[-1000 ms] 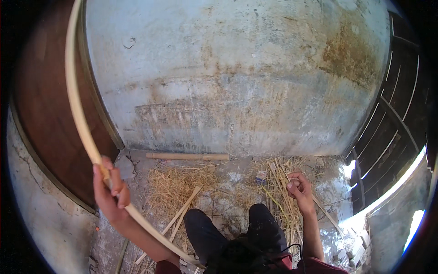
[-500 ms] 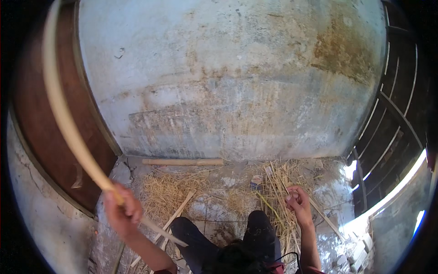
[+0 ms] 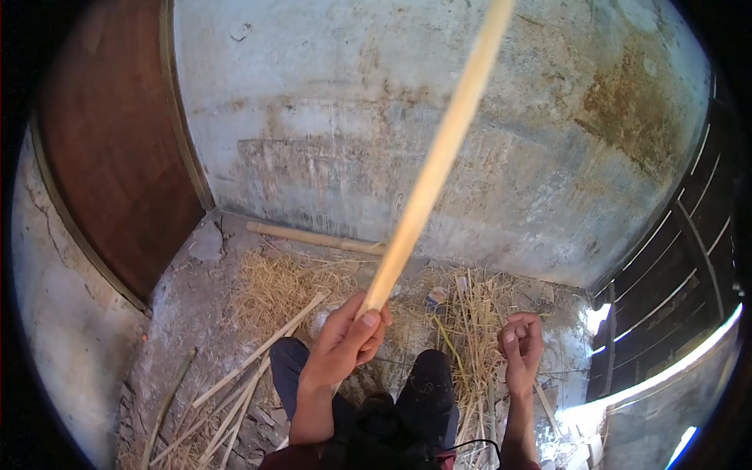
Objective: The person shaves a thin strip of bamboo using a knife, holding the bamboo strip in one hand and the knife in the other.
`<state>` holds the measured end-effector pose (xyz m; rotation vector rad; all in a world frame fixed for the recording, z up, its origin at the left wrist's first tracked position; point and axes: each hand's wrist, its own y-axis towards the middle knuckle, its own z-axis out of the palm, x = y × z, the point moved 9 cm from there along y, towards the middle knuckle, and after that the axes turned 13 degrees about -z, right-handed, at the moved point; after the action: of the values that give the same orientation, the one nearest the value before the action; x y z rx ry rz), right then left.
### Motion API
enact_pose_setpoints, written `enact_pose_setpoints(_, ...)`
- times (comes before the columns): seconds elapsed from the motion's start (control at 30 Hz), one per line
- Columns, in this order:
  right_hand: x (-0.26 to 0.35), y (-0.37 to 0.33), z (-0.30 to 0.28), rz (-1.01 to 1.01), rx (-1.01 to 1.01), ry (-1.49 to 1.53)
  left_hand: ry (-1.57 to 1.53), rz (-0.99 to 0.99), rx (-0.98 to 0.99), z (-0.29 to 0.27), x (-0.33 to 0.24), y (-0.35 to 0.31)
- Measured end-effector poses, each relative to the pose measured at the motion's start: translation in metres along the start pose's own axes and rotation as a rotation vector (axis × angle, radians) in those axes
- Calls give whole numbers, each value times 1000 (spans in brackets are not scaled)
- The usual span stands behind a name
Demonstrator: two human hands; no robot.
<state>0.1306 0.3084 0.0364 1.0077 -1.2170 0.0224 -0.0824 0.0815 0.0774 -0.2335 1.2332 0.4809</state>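
Note:
My left hand [image 3: 341,343] is closed round the lower part of a long, pale bamboo strip [image 3: 433,174], thumb pressed along it. The strip slants up and to the right, past the top edge of the picture. Above the straw to the right, my right hand [image 3: 522,348] is closed, thumb against curled fingers; what it holds, if anything, does not show. My knees, in dark trousers, are below and between the hands.
Loose straw shavings [image 3: 294,286] lie ahead on the left, more shavings [image 3: 478,337] on the right. Several pale strips [image 3: 254,368] and a greenish stick [image 3: 168,407] rest at left. A bamboo pole [image 3: 313,237] lies along the stained wall [image 3: 329,188]. A brown door [image 3: 117,149] stands left.
My left hand has swung the bamboo strip from the far left to the middle, so it leans right instead of left. A thin blade-like piece at my right fingertips no longer shows.

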Motion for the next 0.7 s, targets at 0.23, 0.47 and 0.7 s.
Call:
enact_pose_setpoints(0.23,79,20,43,-502,93,-394,106,-43,64,14,16,13)
enact_pose_setpoints(0.47,125,36,117,-789,342,-569,105,-2,50,10,23,12)
enact_pose_setpoints(0.7,126,54,156,-788,373,-610,122,-3,25,-8,24,7)
